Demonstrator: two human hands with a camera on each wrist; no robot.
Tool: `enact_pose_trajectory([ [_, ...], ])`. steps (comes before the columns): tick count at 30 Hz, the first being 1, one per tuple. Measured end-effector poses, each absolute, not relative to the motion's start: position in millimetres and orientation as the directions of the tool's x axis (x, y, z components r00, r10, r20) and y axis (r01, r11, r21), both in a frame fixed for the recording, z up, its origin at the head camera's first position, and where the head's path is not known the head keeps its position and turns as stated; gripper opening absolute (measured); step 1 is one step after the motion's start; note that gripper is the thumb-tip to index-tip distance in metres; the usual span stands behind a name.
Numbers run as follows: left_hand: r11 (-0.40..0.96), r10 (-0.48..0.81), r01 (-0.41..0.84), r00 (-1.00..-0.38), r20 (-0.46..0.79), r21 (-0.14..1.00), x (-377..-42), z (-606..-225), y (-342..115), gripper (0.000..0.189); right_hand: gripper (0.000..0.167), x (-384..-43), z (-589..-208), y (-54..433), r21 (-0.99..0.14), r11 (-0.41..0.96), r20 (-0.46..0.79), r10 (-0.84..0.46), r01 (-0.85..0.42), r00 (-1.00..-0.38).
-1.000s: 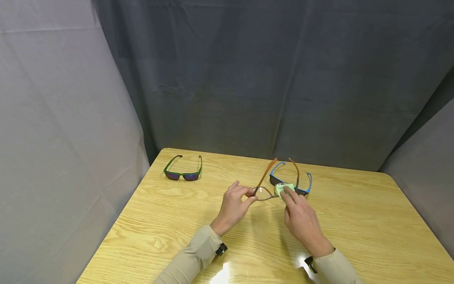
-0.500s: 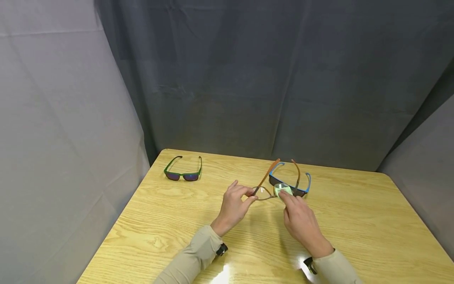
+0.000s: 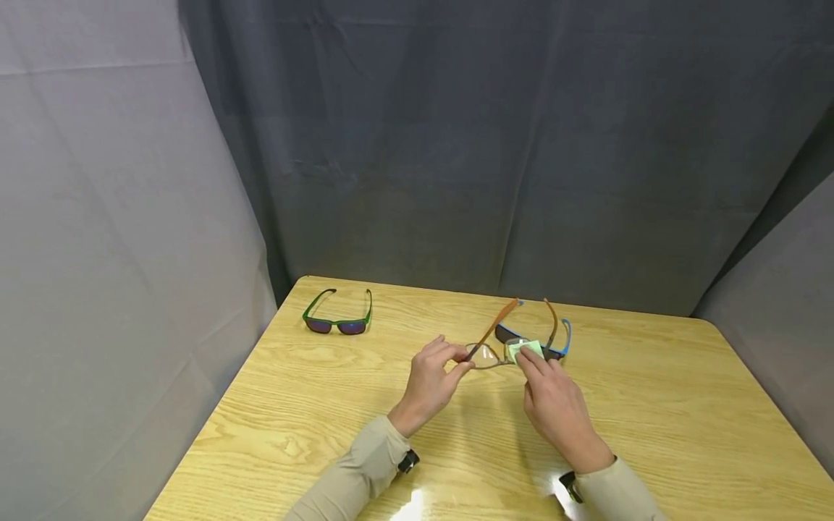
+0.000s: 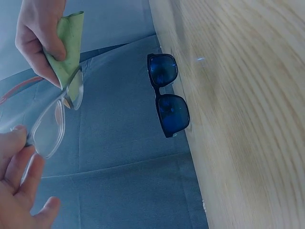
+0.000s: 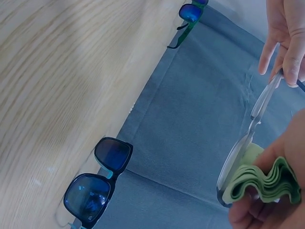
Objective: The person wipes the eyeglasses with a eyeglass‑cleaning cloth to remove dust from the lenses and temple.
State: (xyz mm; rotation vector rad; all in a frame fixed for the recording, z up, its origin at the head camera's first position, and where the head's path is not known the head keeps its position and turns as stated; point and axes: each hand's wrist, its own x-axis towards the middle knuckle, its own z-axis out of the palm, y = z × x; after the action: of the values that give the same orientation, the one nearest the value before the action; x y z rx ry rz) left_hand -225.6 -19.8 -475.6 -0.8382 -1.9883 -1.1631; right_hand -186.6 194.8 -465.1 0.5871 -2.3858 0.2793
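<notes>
Over the last second the clear glasses [image 3: 504, 361] have tilted a little, their orange-brown arms leaning farther right and lower. The left orange arm [image 3: 496, 324] now covers most of the left arm of the blue sunglasses [image 3: 511, 334], leaving little more than its tip in sight. The green cloth [image 3: 531, 350], bunched low half a second ago, lies flatter and higher on the right lens [image 3: 510, 349]. I take this as one more pass over the same lens, with the rubbing still under way.

Both hands are occupied. The left hand [image 3: 426, 380] pinches the glasses at their left hinge between thumb and fingers; the right hand [image 3: 557, 401] holds the cloth against the right lens, gripping its folded layers. The glasses are held up above the desk [image 3: 326, 405], between the hands, with the blue sunglasses lying beyond them and the green sunglasses [image 3: 335, 326] far left.

Most of the right lens is hidden under cloth and fingers, so its cleanness cannot be judged. The right hand's thumb is hard to make out from the head. The blue sunglasses are partly blocked, and in the left wrist view I cannot tell which sunglasses show
</notes>
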Motion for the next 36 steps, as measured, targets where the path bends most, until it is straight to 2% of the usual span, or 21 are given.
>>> enact_pose_trajectory([
  [10, 0.336, 0.196, 0.814, -0.553, 0.810, 0.474, -224.6, -477.8, -17.9, 0.013, 0.041, -185.8, -462.0, 193.4, -0.083, 0.917, 0.597, -0.267, -0.389, -0.756],
  [14, 0.333, 0.207, 0.815, -0.554, 0.807, 0.474, -223.8, -479.5, -15.5, 0.013, 0.040, -186.4, -460.5, 192.2, -0.090, 0.923, 0.591, -0.253, -0.374, -0.766],
  [23, 0.347, 0.175, 0.823, -0.527, 0.831, 0.449, -223.6, -477.9, -13.8, 0.014, 0.038, -188.4, -461.4, 191.0, -0.094, 0.906, 0.626, -0.269, -0.413, -0.732],
  [31, 0.384, 0.155, 0.767, -0.602, 0.783, 0.514, -224.9, -478.5, -14.3, 0.014, 0.034, -188.5, -462.3, 188.3, -0.084, 0.881, 0.693, -0.285, -0.466, -0.663],
  [36, 0.396, 0.133, 0.743, -0.628, 0.767, 0.540, -226.0, -479.7, -13.7, 0.013, 0.036, -189.3, -463.3, 184.9, -0.088, 0.856, 0.737, -0.288, -0.509, -0.612],
])
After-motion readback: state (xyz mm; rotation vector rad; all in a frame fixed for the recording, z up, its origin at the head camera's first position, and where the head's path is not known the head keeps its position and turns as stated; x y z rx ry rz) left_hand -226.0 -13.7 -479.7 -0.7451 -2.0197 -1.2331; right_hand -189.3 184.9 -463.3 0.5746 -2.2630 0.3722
